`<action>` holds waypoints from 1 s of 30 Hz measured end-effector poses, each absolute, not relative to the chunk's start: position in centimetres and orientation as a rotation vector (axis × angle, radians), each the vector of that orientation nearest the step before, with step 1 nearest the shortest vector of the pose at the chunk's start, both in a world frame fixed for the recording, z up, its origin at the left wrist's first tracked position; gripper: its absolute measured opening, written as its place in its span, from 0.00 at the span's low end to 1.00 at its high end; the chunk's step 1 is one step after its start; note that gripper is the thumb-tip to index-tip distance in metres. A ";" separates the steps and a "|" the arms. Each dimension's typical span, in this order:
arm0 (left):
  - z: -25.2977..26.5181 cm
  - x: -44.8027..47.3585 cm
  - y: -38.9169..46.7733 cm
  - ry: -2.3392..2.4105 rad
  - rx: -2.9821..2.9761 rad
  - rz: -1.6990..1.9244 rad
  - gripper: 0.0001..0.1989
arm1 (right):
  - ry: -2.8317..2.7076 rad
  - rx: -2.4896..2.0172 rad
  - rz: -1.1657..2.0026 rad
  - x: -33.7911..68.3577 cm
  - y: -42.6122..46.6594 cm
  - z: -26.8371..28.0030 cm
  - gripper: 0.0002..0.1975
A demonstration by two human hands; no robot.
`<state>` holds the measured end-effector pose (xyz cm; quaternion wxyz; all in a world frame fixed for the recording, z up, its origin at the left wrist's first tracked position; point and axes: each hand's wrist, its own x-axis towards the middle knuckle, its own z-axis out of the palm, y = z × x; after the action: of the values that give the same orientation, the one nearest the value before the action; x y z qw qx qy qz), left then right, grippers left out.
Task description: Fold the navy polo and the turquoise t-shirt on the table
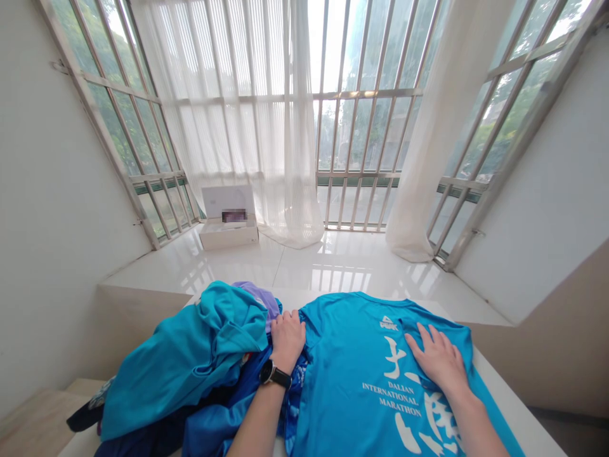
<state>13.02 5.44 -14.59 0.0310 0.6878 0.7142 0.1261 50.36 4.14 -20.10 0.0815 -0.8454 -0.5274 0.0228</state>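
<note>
A blue T-shirt (pixel 347 362) with white lettering lies spread out, front side up. My right hand (pixel 440 355) rests flat on its upper chest beside the print, fingers spread; some fabric is creased around it. At the shirt's left sleeve edge is my left hand (pixel 288 333), its fingers bent down and closed on the fabric; the fingertips are partly hidden. A dark watch (pixel 275 373) is on my left wrist. Just left of that hand lies a heap of clothes (pixel 190 349) in teal, dark blue and purple.
An open white box (pixel 228 236) stands on the glossy white window sill (pixel 295 263) at the back left. Sheer curtains (pixel 242 114) hang before the barred windows. White walls (pixel 61 209) close in both sides.
</note>
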 end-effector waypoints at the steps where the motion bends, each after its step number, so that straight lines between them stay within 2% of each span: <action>1: -14.6 13.0 5.5 2.185 2.115 0.402 0.12 | -1.576 -2.519 0.072 50.4 4.1 -20.1 0.42; 7: -14.1 13.3 5.7 2.109 2.016 0.626 0.14 | -1.536 -2.435 0.060 50.8 4.2 -20.4 0.43; 13: -14.2 12.6 6.5 1.898 1.920 0.943 0.13 | -1.523 -2.026 -0.280 49.2 4.0 -16.7 0.35; 15: -14.3 12.1 6.9 1.825 1.893 1.020 0.16 | -1.559 -1.845 -0.274 47.3 3.8 -14.9 0.32; 18: -14.2 11.5 7.3 1.754 1.863 1.126 0.18 | -1.661 -1.632 -0.055 43.0 3.8 -13.0 0.25; 22: -13.5 12.0 6.9 1.698 1.848 1.268 0.17 | -1.669 -1.363 0.420 37.1 3.9 -13.0 0.20; 24: -13.2 12.9 6.5 1.621 1.742 1.394 0.18 | -1.633 -1.288 0.572 35.3 3.9 -13.8 0.20; 27: -13.0 14.6 6.3 1.399 1.461 1.521 0.29 | -1.565 -1.282 0.698 34.3 4.1 -15.3 0.23; 30: -13.5 15.9 6.4 1.351 1.448 1.375 0.33 | -1.501 -1.274 0.811 34.4 4.2 -16.5 0.25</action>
<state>15.91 6.42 -13.51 0.3575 0.5609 0.5233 0.5326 34.45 4.25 -16.50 0.4847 -0.5233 -0.6167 0.3330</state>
